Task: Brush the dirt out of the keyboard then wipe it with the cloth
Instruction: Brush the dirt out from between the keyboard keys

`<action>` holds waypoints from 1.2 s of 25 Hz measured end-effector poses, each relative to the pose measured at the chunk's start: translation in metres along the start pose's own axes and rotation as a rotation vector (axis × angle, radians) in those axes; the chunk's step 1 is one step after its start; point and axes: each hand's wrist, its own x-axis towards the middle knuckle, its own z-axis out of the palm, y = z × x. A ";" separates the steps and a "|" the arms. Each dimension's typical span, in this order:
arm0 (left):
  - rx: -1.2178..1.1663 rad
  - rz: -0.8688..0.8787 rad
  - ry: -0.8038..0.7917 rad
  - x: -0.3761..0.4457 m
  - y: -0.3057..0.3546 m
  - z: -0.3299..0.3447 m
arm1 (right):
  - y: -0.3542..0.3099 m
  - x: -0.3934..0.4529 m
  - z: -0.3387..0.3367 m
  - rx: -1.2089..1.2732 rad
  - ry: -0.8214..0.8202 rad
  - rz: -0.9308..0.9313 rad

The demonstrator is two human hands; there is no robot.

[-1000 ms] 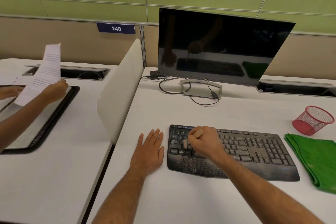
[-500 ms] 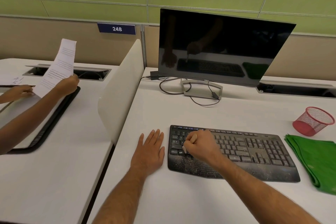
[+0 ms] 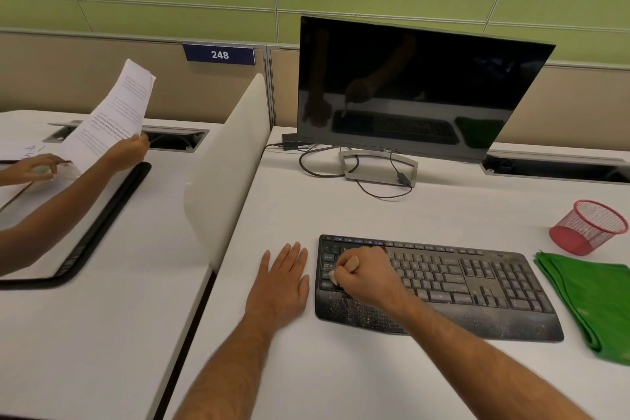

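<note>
The black keyboard point(image 3: 439, 286) is laid on the white desk point(image 3: 341, 368) with its long axis running left to right, slightly skewed so that its right end sits nearer the front edge; pale specks of dirt are scattered over its palm rest. The right hand point(image 3: 366, 274) is placed over the keyboard's left end, its grip closed in a fist around a small brush point(image 3: 351, 262), of which only a light handle end is seen above the knuckles; the bristles are hidden. The left hand point(image 3: 283, 278) is laid flat on the desk just beside the keyboard's left edge, fingers straight and holding nothing. The folded green cloth point(image 3: 593, 300) is found just right of the keyboard, running off toward the right border of the view, with a red mesh cup point(image 3: 588, 227) tipped on its side behind it. A dark monitor point(image 3: 416, 85) is stood behind the keyboard, its cables looped around the stand. A white divider point(image 3: 228, 167) closes the desk's left side; beyond it, papers point(image 3: 112, 116) are held by another person's hand. Bare desk is seen in front of the keyboard and between it and the monitor.
</note>
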 end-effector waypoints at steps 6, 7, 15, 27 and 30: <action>-0.010 0.003 0.025 0.000 -0.001 0.002 | 0.000 0.002 -0.011 0.151 0.116 0.036; -0.010 0.005 0.023 0.001 -0.001 0.001 | 0.001 0.002 -0.010 0.138 0.131 0.040; -0.005 0.002 -0.015 -0.001 -0.001 0.000 | 0.002 0.001 -0.004 0.104 0.094 -0.041; -0.002 0.008 0.012 0.000 0.000 -0.001 | 0.004 0.001 -0.010 0.219 -0.043 -0.148; -0.003 0.009 0.002 -0.001 -0.001 -0.002 | 0.000 -0.001 -0.012 0.113 -0.131 -0.200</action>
